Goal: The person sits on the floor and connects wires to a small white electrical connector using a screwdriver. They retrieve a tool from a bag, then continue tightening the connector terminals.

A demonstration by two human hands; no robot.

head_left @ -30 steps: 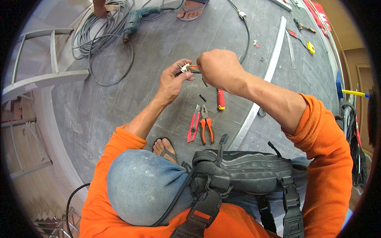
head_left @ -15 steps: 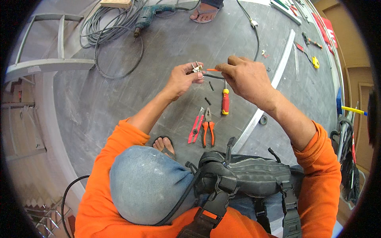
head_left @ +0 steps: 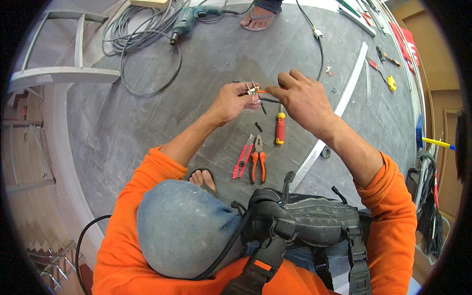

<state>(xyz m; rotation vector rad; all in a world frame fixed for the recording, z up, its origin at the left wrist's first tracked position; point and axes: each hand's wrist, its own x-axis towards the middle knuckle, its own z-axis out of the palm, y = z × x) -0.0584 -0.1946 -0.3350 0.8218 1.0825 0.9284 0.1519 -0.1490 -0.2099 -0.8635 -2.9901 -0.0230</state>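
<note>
My left hand (head_left: 230,104) pinches a small pale plug (head_left: 253,90) with metal pins, its inner parts exposed. A black cable (head_left: 268,100) runs from the plug toward my right hand (head_left: 306,104). That hand is closed on a slim screwdriver (head_left: 262,91) with an orange shaft, its tip at the plug; the fingers hide most of the handle. On the floor below lie a red-and-yellow screwdriver (head_left: 280,130), orange-handled pliers (head_left: 258,162) and a pink-red utility knife (head_left: 243,160). Short black offcuts (head_left: 258,127) lie above the pliers.
A green drill (head_left: 187,23) rests beside a coil of grey cable (head_left: 120,34). At left stands a metal ladder (head_left: 64,74). A pale metal strip (head_left: 339,110) crosses the floor at right, with a yellow tape measure (head_left: 391,82) beyond. Another person's sandalled foot (head_left: 258,19) is at the far side.
The screwdriver's tip and my right hand have come closer to the plug, so less of the orange shaft shows. The plug sits slightly farther right in view.
</note>
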